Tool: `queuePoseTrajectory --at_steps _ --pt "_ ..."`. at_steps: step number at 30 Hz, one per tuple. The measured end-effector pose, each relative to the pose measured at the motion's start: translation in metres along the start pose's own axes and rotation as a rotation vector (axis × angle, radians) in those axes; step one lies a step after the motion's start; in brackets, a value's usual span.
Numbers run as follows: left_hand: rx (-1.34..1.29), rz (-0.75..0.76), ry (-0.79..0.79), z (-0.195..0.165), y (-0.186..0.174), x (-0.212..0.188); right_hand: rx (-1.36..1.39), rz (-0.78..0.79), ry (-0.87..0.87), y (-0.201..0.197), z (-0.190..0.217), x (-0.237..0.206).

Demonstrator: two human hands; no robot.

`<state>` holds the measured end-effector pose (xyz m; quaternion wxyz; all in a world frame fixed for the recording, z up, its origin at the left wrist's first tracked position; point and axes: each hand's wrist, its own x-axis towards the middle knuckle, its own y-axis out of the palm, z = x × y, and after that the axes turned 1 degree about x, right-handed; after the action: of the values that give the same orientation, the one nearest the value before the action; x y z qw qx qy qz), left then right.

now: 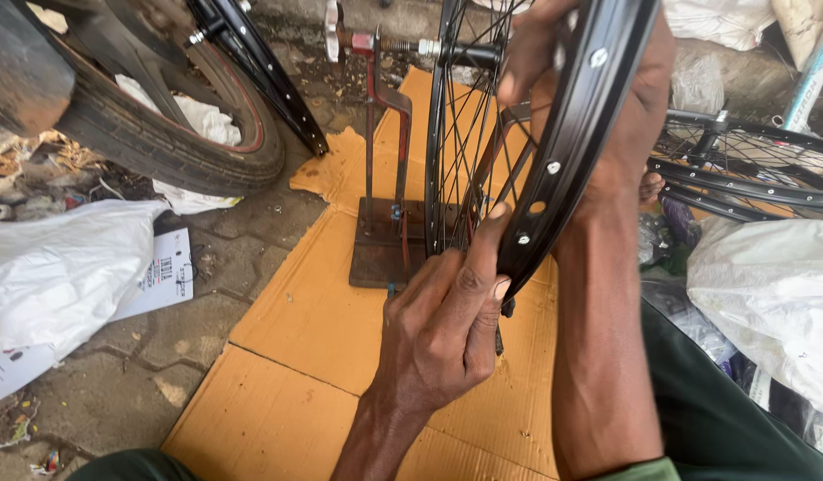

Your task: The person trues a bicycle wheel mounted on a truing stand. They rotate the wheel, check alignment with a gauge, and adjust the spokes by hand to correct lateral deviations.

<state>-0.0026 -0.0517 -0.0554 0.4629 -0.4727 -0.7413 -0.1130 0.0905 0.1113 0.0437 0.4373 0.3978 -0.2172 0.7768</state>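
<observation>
A: The left hand (447, 325) — what is it doing?

B: Its fingers are closed at the near edge of the black wheel rim (567, 151), thumb pressed against the rim.

A: And the right hand (598, 80)?

B: Farther up, gripping the same rim from the right.

A: Where does the rim sit?

B: Upright in a rusty truing stand (385, 178) on flattened cardboard (296, 356). A tyred wheel (153, 134) stands far left, white bags (768, 294) lie right.
</observation>
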Motion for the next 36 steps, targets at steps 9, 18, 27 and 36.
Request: queuePoseTrajectory --at_steps 9,18,27,36 --pt "-0.045 -0.014 0.011 -0.004 -0.004 0.002 -0.007 0.159 0.027 -0.01 0.022 0.014" --pt "-0.038 -0.028 0.014 0.004 -0.001 0.005 -0.743 -0.199 -0.616 -0.005 -0.001 0.006" --pt "-0.028 -0.01 -0.017 0.0 -0.002 0.007 -0.069 -0.017 -0.067 -0.008 0.031 0.002" --pt "-0.068 -0.004 -0.024 -0.002 -0.001 0.009 -0.185 0.059 -0.337 -0.007 0.011 0.001"
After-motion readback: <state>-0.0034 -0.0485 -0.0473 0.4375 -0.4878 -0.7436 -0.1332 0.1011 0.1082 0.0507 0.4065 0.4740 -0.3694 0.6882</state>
